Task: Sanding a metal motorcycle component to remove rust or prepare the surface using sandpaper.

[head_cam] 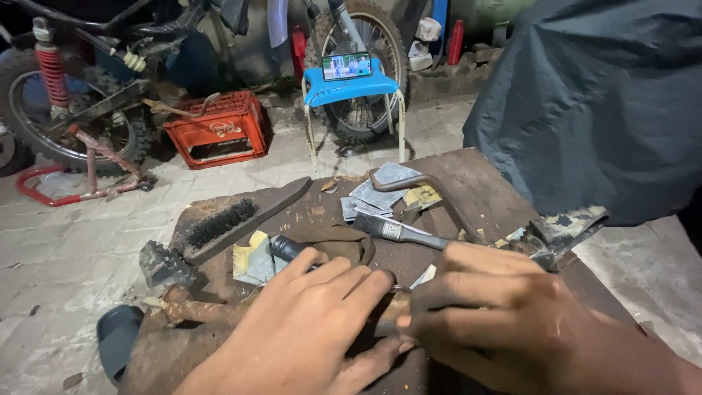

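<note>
Both hands rest near the front edge of the rusty brown table (482,183). The left hand (307,329) lies flat with fingers spread, pressing down beside a dark rag (333,241). The right hand (497,314) is curled tight, but what it pinches is hidden. A wire brush (219,223) lies farther back on the table.

Single view only, from a camera worn on the person's head. It looks forward and steeply down over a worn, rust-stained wooden workbench (475,183), close enough that the left hand (307,329) and right hand (504,322) fill the lower edge. The upper frame reaches further back, to a red plastic crate (216,128) and a blue plastic stool (351,88) on the paved floor.
</note>
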